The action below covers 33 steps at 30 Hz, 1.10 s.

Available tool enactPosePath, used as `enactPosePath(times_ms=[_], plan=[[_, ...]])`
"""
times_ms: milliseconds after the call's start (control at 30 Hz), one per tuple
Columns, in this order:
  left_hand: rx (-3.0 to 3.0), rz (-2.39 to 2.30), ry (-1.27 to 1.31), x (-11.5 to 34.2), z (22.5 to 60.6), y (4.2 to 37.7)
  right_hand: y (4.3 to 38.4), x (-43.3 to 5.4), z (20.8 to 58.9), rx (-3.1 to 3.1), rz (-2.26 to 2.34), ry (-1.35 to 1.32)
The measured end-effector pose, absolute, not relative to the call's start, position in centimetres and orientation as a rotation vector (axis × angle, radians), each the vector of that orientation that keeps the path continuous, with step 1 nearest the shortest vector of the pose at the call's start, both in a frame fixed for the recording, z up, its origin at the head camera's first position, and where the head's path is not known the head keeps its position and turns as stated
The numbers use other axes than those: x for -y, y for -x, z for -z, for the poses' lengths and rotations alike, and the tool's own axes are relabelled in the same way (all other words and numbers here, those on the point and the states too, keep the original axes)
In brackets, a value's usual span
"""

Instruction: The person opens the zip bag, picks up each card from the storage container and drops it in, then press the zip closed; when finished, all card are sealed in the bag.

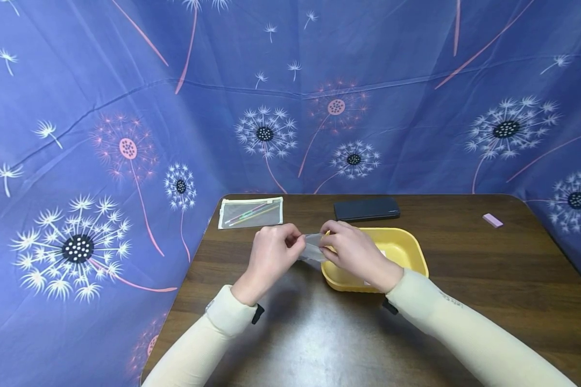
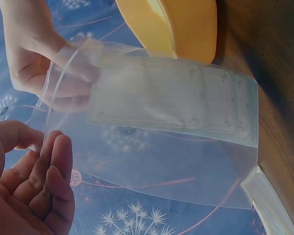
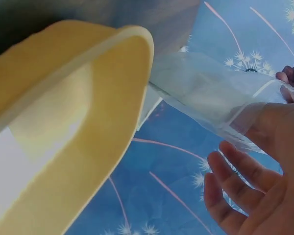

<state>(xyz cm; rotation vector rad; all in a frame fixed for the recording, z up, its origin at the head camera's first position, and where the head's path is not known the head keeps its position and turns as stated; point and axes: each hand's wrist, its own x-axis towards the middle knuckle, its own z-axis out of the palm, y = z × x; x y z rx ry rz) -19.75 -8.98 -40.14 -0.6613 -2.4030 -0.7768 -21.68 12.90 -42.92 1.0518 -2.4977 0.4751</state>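
A clear plastic zip bag (image 2: 186, 166) is stretched between both hands, above the table beside the yellow tub (image 1: 401, 242). Inside it lie pale printed sheets or cards (image 2: 152, 93) with thin borders. My left hand (image 1: 275, 248) pinches the bag's zip edge between thumb and fingertips. The right hand (image 1: 353, 250) holds the same end of the bag from the other side, its thumb and forefinger seen through the film (image 3: 249, 116). Whether those fingertips are inside the bag or behind it I cannot tell. The right hand's other fingers (image 3: 230, 181) stay loosely bent, off the bag.
White paper (image 3: 5, 171) lies in the tub. At the back left is a mesh zip pouch (image 1: 250, 213) with pens or pencils in it. A flat black case (image 1: 366, 209) rests behind the tub. Farther right lies a small pink block (image 1: 492, 220). Patterned blue cloth hangs around the table.
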Motion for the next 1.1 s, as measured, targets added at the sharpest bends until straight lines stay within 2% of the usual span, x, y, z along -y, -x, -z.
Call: enactPosePath(times_ms=[633, 1100], plan=[[2.389, 0.771, 0.662, 8.8, 40.2, 19.9, 22.5, -11.5, 43.9, 2.379, -0.186, -1.103], [2.402, 0.77, 0.66, 8.7, 40.1, 20.0, 22.0, -13.1, 43.6, 2.35, -0.397, -1.158]])
